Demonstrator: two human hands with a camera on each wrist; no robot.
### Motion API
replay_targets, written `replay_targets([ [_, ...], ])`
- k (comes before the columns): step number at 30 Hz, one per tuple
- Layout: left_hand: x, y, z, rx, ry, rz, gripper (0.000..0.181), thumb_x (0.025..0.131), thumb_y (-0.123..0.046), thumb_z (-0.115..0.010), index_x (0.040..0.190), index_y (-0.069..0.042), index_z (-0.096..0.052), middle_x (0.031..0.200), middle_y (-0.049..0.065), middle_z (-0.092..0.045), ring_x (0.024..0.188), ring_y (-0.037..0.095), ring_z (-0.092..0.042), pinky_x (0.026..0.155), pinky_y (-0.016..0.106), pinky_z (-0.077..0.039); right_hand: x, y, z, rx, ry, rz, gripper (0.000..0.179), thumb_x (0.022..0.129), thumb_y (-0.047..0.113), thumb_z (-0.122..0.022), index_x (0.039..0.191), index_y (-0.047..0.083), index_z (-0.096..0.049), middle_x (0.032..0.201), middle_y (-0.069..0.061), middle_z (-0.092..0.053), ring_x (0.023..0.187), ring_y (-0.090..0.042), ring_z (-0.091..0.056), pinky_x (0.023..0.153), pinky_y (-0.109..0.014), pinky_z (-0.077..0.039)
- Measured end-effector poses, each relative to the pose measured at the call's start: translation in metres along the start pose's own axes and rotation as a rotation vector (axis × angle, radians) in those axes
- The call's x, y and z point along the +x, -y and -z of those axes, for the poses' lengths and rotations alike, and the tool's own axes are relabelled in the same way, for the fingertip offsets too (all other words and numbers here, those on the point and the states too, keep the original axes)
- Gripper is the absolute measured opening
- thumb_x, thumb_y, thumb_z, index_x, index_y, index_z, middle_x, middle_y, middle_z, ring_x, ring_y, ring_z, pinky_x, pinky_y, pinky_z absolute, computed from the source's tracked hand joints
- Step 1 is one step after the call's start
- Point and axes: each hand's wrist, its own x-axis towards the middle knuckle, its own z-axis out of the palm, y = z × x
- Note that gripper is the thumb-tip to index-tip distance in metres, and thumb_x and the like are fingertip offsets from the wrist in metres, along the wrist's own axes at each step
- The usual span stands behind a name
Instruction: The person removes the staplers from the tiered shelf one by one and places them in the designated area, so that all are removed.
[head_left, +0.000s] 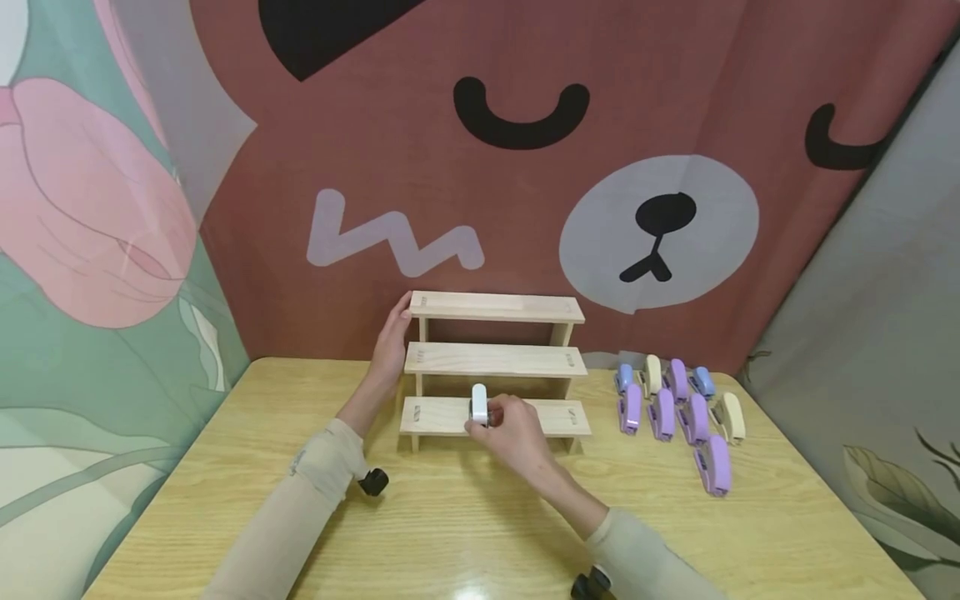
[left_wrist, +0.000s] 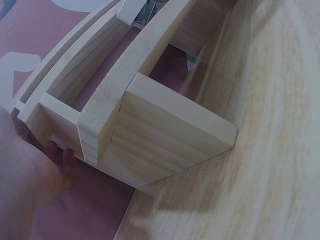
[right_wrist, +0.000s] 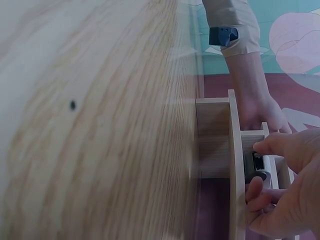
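Observation:
A small white stapler (head_left: 479,403) is pinched between the thumb and fingers of my right hand (head_left: 517,433), upright at the lowest step of a three-tier wooden display rack (head_left: 495,360). In the right wrist view its dark metal underside (right_wrist: 257,161) shows between the fingers; whether its base touches the step cannot be made out. My left hand (head_left: 388,346) holds the rack's left end, with its fingertips near the top tier. Up close in the left wrist view, curled fingers (left_wrist: 62,157) lie against the side panel; part of that hand is hidden.
Several small staplers in purple (head_left: 662,414), cream (head_left: 732,418) and blue (head_left: 702,382) stand grouped on the wooden table (head_left: 480,533) to the rack's right. Behind the rack hangs a printed curtain (head_left: 525,208), close to the table's back edge.

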Motion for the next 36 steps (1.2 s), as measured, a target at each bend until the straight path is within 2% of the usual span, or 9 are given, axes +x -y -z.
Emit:
replay_targets([
  [18,-0.001,-0.001,0.0,-0.004,0.004,-0.003,0.052,0.11,-0.047,-0.037,0.16,-0.034,-0.035,0.162,-0.01,-0.031,0.15,0.018,-0.015,0.12,0.05,-0.009,0.002,-0.001,-0.003,0.091,-0.008,-0.044,0.031,0.082,0.018,-0.085,0.099,-0.004,-0.07,0.079,-0.004,-0.065,0.066,-0.016,-0.061,0.055,-0.028,-0.054],
  [24,-0.001,-0.002,-0.002,-0.018,0.014,-0.005,0.052,0.111,-0.044,-0.037,0.161,-0.032,-0.034,0.163,-0.009,-0.029,0.151,0.019,-0.014,0.12,0.05,-0.009,-0.001,-0.003,-0.002,0.089,-0.037,-0.041,0.031,0.08,0.018,-0.085,0.098,-0.003,-0.072,0.078,-0.003,-0.065,0.067,-0.016,-0.06,0.057,-0.028,-0.053],
  [29,-0.002,-0.004,-0.002,-0.009,0.014,0.003,0.051,0.11,-0.046,-0.036,0.16,-0.034,-0.034,0.163,-0.011,-0.029,0.151,0.018,-0.014,0.12,0.05,-0.009,-0.003,-0.004,0.0,0.075,-0.059,-0.024,0.032,0.079,0.018,-0.086,0.098,-0.004,-0.072,0.077,-0.002,-0.064,0.067,-0.015,-0.06,0.057,-0.028,-0.053],
  [30,-0.004,-0.009,-0.003,-0.006,0.017,0.011,0.051,0.111,-0.044,-0.036,0.161,-0.033,-0.033,0.163,-0.01,-0.028,0.151,0.019,-0.014,0.12,0.05,-0.009,-0.004,-0.004,0.001,0.075,-0.06,-0.021,0.031,0.079,0.017,-0.086,0.098,-0.004,-0.072,0.076,-0.002,-0.064,0.067,-0.015,-0.06,0.057,-0.028,-0.053],
  [36,-0.005,-0.008,-0.001,0.008,0.009,0.023,0.052,0.11,-0.047,-0.036,0.161,-0.034,-0.032,0.163,-0.01,-0.027,0.151,0.019,-0.014,0.12,0.05,-0.009,-0.009,-0.006,0.008,0.081,-0.054,-0.032,0.031,0.079,0.017,-0.086,0.097,-0.003,-0.072,0.078,-0.003,-0.064,0.068,-0.016,-0.059,0.058,-0.028,-0.052],
])
